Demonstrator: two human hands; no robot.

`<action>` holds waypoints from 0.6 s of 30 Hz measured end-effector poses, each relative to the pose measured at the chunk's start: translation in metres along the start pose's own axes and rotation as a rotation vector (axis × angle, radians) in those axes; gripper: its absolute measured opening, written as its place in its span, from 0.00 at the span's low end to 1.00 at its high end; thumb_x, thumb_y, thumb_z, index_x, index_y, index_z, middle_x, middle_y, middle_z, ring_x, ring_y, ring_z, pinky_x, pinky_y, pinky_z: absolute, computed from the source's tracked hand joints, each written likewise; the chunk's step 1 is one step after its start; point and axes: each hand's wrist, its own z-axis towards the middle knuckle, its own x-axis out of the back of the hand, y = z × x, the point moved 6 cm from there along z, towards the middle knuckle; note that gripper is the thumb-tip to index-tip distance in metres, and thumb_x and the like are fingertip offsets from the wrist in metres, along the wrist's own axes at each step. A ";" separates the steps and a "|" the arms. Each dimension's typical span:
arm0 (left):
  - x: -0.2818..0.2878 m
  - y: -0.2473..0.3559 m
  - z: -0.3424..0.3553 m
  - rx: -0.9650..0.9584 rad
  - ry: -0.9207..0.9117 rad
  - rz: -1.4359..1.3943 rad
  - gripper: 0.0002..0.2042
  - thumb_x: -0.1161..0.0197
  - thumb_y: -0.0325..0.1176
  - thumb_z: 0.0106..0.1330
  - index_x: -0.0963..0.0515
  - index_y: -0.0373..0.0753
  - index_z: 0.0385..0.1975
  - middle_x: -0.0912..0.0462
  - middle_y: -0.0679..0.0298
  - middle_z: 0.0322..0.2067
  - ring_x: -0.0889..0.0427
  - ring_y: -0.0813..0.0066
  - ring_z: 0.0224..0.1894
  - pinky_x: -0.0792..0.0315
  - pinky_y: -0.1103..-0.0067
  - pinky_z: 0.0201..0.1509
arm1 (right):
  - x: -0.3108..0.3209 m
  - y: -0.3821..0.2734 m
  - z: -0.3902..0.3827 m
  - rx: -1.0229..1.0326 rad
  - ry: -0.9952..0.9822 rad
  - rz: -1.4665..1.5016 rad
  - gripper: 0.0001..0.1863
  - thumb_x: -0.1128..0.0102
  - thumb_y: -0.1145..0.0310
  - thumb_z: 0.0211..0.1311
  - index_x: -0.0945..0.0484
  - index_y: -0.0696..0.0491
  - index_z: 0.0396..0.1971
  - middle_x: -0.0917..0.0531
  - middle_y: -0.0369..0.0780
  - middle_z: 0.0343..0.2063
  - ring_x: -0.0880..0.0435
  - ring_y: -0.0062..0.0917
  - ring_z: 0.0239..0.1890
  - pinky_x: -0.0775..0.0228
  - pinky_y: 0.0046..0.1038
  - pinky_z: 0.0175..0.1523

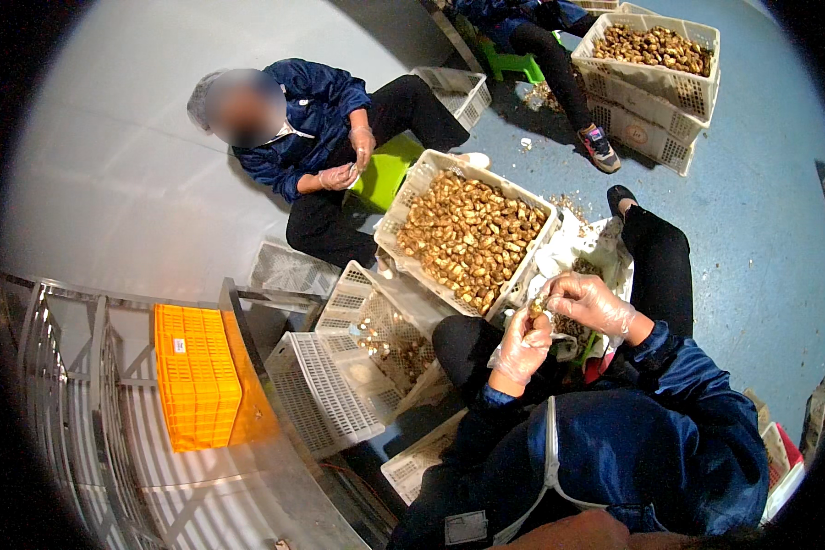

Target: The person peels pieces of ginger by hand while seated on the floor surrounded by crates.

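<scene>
My left hand [522, 348], in a clear plastic glove, pinches a small brown-and-cream mushroom [536, 308] upright at its fingertips. Against the top of it, my gloved right hand [588, 304] has its fingers pinched together; whether they also hold a small tool is hidden. Beneath both hands, a white bag [614, 240] lies open between my legs with brown scraps inside. Just beyond my left hand stands a white crate [533, 268] heaped with similar mushrooms [467, 234].
Left of my knee, a white crate [344, 298] holds a few pieces. An orange crate [197, 376] stands on a metal rack [110, 412]. Across from me, a seated person [307, 128] works with gloved hands. Another full crate [651, 73] is stacked at the far right.
</scene>
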 end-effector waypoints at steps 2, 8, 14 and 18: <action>0.004 -0.003 0.002 0.059 -0.047 -0.084 0.12 0.52 0.41 0.74 0.28 0.40 0.35 0.37 0.73 0.18 0.37 0.85 0.16 0.40 0.87 0.19 | -0.001 0.014 0.000 -0.091 0.058 0.113 0.09 0.44 0.69 0.68 0.27 0.58 0.29 0.21 0.32 0.30 0.29 0.12 0.34 0.31 0.21 0.39; 0.008 0.005 0.004 0.023 0.024 -0.095 0.15 0.51 0.48 0.73 0.26 0.42 0.37 0.36 0.72 0.18 0.36 0.83 0.18 0.41 0.87 0.22 | 0.007 0.064 -0.003 -0.246 0.288 0.306 0.10 0.43 0.67 0.68 0.27 0.56 0.28 0.26 0.28 0.24 0.31 0.11 0.30 0.34 0.20 0.35; 0.075 0.070 0.034 -0.158 0.319 0.185 0.12 0.37 0.44 0.66 0.22 0.45 0.42 0.20 0.65 0.31 0.20 0.75 0.31 0.29 0.85 0.27 | 0.014 0.151 -0.020 -0.403 0.398 0.367 0.12 0.42 0.66 0.66 0.30 0.53 0.25 0.31 0.27 0.20 0.35 0.12 0.25 0.39 0.20 0.32; 0.091 0.133 0.055 -0.411 0.440 0.373 0.18 0.38 0.30 0.59 0.27 0.43 0.50 0.20 0.62 0.37 0.18 0.71 0.36 0.29 0.84 0.28 | 0.015 0.188 -0.025 -0.436 0.443 0.363 0.12 0.41 0.65 0.66 0.30 0.53 0.24 0.31 0.27 0.21 0.35 0.11 0.26 0.38 0.20 0.33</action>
